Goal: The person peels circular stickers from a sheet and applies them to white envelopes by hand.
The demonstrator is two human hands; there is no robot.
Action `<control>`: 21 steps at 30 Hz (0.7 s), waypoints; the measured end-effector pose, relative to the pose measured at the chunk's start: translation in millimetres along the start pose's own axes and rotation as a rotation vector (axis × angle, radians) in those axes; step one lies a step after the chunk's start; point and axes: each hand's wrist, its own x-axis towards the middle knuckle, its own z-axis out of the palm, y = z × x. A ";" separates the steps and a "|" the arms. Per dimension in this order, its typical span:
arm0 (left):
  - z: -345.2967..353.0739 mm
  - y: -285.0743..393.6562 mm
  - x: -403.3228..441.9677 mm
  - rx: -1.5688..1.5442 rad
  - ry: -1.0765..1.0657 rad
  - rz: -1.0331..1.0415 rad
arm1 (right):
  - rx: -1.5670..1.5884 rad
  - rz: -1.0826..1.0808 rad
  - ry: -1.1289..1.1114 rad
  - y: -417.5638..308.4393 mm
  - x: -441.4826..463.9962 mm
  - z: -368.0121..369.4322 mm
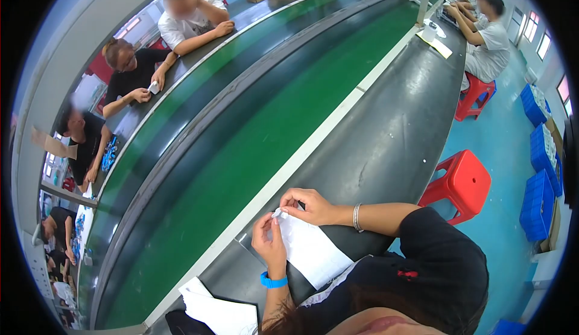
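Observation:
Over a white sheet on the dark worktop, both of my hands meet at a small white piece. My left hand, with a blue band at the wrist, has its fingers closed on the piece from the lower left. From the upper right, my right hand, with bracelets on its wrist, pinches the same piece. Its exact shape is too small to tell. More white papers lie at the bottom, left of my left forearm.
A green conveyor belt runs beyond the pale rail. Several people sit across it, and others at the upper right. A red stool and blue crates are on the floor at the right.

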 end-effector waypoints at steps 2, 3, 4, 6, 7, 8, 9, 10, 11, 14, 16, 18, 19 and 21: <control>0.5 1.5 -0.2 -0.003 0.002 -0.003 | 0.000 0.000 -0.002 -0.5 0.1 0.1; 0.5 2.0 -0.2 -0.007 0.004 -0.004 | -0.004 -0.002 -0.003 -0.6 0.0 -0.1; 0.5 2.3 -0.1 -0.011 0.005 -0.004 | -0.007 -0.004 -0.005 -0.6 0.1 -0.4; 0.4 0.4 -0.2 -0.018 0.008 -0.008 | -0.012 -0.009 -0.007 -1.0 0.3 -0.8; 0.4 -0.5 -0.4 -0.021 0.009 -0.011 | -0.012 -0.010 -0.006 -1.2 0.1 -0.8; 0.6 -0.1 -0.3 -0.028 0.010 -0.012 | -0.013 -0.013 -0.007 -1.5 0.1 -0.9; 0.8 0.7 -0.2 -0.035 0.011 -0.013 | -0.014 -0.018 -0.012 -1.6 0.1 -1.2; 1.0 1.1 0.0 -0.042 0.012 -0.014 | -0.014 -0.023 -0.018 -1.7 0.0 -1.7; 1.1 1.3 0.2 -0.043 0.012 -0.013 | -0.015 -0.027 -0.023 -1.8 -0.1 -1.9; 1.3 1.4 0.3 -0.042 0.013 -0.013 | -0.003 -0.064 -0.007 -0.5 0.0 -1.2; 1.0 1.4 0.3 -0.040 0.015 -0.012 | 0.001 -0.058 -0.008 0.4 -0.1 -1.3; 1.2 0.4 -0.5 -0.039 0.022 -0.005 | 0.000 -0.044 -0.006 0.5 0.0 -0.9; 1.4 0.1 -0.7 -0.039 0.026 -0.002 | -0.002 -0.034 -0.003 0.2 0.1 -0.6; 1.4 0.0 -0.6 -0.040 0.026 -0.003 | -0.010 -0.020 0.000 -0.8 0.4 -0.4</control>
